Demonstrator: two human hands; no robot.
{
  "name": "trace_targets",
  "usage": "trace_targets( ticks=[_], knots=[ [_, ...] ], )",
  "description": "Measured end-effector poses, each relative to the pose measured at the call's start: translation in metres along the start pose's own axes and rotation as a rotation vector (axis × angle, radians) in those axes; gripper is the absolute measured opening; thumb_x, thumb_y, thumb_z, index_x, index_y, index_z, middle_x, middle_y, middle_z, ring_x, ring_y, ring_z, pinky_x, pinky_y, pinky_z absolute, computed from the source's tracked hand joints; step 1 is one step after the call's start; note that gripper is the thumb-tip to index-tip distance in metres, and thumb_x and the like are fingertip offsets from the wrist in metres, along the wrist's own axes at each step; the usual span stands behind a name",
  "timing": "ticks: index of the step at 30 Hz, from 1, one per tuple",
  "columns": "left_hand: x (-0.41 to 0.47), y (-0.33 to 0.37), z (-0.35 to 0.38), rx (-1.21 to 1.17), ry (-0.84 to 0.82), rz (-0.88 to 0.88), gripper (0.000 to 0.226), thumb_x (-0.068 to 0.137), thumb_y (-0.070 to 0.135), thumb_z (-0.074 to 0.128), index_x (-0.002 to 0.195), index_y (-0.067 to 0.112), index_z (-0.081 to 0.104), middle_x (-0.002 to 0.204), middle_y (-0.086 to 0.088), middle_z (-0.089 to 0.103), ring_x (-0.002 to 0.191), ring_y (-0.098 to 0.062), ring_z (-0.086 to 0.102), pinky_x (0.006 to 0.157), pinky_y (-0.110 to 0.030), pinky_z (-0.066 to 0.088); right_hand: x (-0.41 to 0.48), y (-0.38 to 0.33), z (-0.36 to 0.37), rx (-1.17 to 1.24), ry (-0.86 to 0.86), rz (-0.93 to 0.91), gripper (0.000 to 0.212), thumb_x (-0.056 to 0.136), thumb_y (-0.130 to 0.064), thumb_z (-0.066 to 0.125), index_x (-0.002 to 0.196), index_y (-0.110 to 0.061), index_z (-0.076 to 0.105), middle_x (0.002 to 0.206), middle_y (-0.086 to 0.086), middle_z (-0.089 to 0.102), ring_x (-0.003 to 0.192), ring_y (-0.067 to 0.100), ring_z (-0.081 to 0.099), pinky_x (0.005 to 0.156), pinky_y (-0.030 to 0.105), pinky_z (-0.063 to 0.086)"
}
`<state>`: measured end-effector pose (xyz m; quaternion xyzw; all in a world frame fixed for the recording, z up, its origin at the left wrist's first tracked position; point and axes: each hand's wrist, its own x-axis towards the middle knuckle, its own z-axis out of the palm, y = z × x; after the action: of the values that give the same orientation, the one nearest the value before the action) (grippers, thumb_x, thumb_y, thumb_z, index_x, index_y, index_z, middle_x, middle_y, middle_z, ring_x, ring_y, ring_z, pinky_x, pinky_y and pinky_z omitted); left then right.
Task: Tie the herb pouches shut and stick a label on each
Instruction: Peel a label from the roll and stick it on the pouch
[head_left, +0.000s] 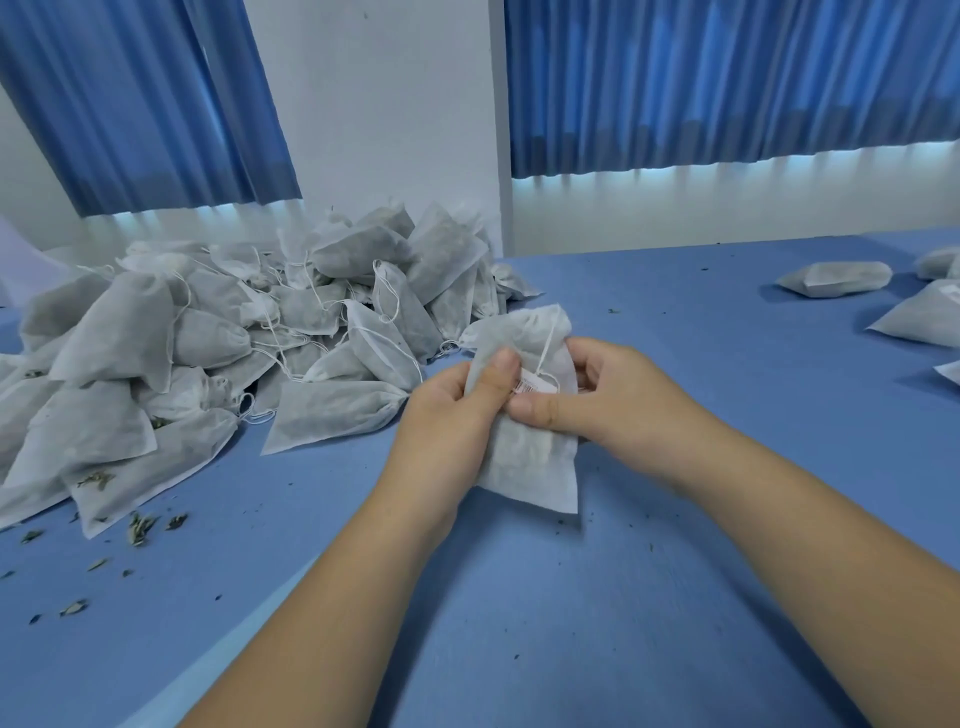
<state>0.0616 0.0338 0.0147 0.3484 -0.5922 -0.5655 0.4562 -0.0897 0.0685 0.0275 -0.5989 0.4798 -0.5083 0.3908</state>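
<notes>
Two hands: both are holding the same herb pouch (530, 467) over the blue table (675, 597), one at each side of it.
Left hand (452, 410): is gripping the pouch's left edge, with fingers curling behind it and the thumb pressing on the front just left of the label.
Right hand (608, 400): is gripping the pouch's right edge, with fingers curling behind and the thumb lying across the front just below the label.
Label (535, 385): a small white sticker with fine red print is sitting on the upper front of the pouch, between the two thumbs; the print is too small to read.
Drawstring (548, 348): a thin white cord is running from the pouch's gathered neck down to the label; whether it is knotted cannot be told.
Pouch position: it is standing roughly upright, neck pointing away from the person; whether its bottom edge is touching the table cannot be told.
Pile of pouches (234, 332): is lying left of the held pouch and further back, with loose cords trailing and its nearest bags close to the left hand.
Herb scraps (140, 527): are lying scattered well to the left of the held pouch.
Separate pouches (836, 278): a few are lying flat well to the right of the held pouch.
Curtains (727, 78): blue folds are hanging far behind the held pouch.
</notes>
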Motion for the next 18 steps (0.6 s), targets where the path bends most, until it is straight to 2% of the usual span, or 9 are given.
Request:
trace_targets(
  ticks=[3, 5, 8, 10, 13, 16, 18],
  knots=[
    [0.000, -0.002, 0.004, 0.054, 0.034, 0.011, 0.037, 0.091, 0.044, 0.063, 0.090, 0.008, 0.071, 0.087, -0.011, 0.077, 0.078, -0.021, 0.073, 0.069, -0.033, 0.057, 0.001, 0.002, -0.004, 0.068, -0.046, 0.018, 0.024, 0.074, -0.010, 0.081, 0.094, -0.016, 0.069, 0.088, -0.002, 0.076, 0.081, 0.010, 0.073, 0.062, 0.017, 0.053],
    [-0.001, -0.002, 0.006, 0.068, 0.053, 0.026, 0.047, 0.086, 0.051, 0.066, 0.092, 0.005, 0.071, 0.091, -0.014, 0.076, 0.085, -0.028, 0.074, 0.075, -0.041, 0.058, 0.001, 0.003, -0.006, 0.147, -0.062, 0.056, 0.032, 0.067, -0.018, 0.083, 0.095, -0.012, 0.070, 0.090, 0.004, 0.076, 0.083, 0.017, 0.073, 0.065, 0.024, 0.057],
    [-0.002, 0.000, 0.008, -0.004, 0.019, 0.042, 0.044, 0.076, 0.054, 0.071, 0.088, 0.011, 0.075, 0.090, -0.011, 0.077, 0.085, -0.025, 0.074, 0.072, -0.035, 0.058, 0.003, 0.005, -0.012, 0.249, -0.070, 0.115, 0.041, 0.065, -0.027, 0.080, 0.100, -0.008, 0.072, 0.098, 0.011, 0.075, 0.088, 0.022, 0.072, 0.068, 0.028, 0.057],
    [-0.002, 0.001, 0.009, -0.039, -0.021, 0.018, 0.041, 0.075, 0.047, 0.078, 0.095, 0.011, 0.075, 0.096, -0.012, 0.076, 0.091, -0.028, 0.074, 0.077, -0.040, 0.057, 0.004, 0.006, -0.019, 0.298, -0.072, 0.137, 0.035, 0.070, -0.029, 0.077, 0.099, -0.011, 0.075, 0.100, 0.011, 0.074, 0.089, 0.022, 0.072, 0.070, 0.028, 0.056],
    [-0.002, 0.000, 0.012, -0.083, -0.136, -0.015, 0.041, 0.075, 0.031, 0.075, 0.109, 0.008, 0.070, 0.105, -0.014, 0.075, 0.099, -0.032, 0.072, 0.081, -0.042, 0.057, 0.002, 0.006, -0.027, 0.350, -0.036, 0.151, 0.023, 0.073, -0.035, 0.073, 0.086, -0.016, 0.079, 0.093, 0.010, 0.075, 0.084, 0.021, 0.072, 0.070, 0.029, 0.057],
    [-0.001, -0.002, 0.024, -0.098, -0.161, -0.044, 0.030, 0.081, 0.018, 0.074, 0.110, 0.010, 0.069, 0.104, -0.010, 0.076, 0.097, -0.026, 0.072, 0.079, -0.037, 0.057, -0.002, 0.007, -0.032, 0.279, 0.072, 0.194, 0.032, 0.080, -0.046, 0.066, 0.081, -0.017, 0.078, 0.091, 0.010, 0.076, 0.080, 0.022, 0.073, 0.067, 0.030, 0.058],
    [0.002, -0.002, 0.037, -0.104, -0.112, -0.084, 0.018, 0.091, 0.019, 0.068, 0.107, 0.011, 0.071, 0.100, -0.007, 0.077, 0.096, -0.025, 0.073, 0.079, -0.035, 0.056, -0.006, 0.010, -0.038, 0.230, 0.119, 0.250, 0.042, 0.089, -0.051, 0.058, 0.093, -0.014, 0.077, 0.100, 0.009, 0.075, 0.093, 0.027, 0.072, 0.081, 0.038, 0.059]
  ],
)
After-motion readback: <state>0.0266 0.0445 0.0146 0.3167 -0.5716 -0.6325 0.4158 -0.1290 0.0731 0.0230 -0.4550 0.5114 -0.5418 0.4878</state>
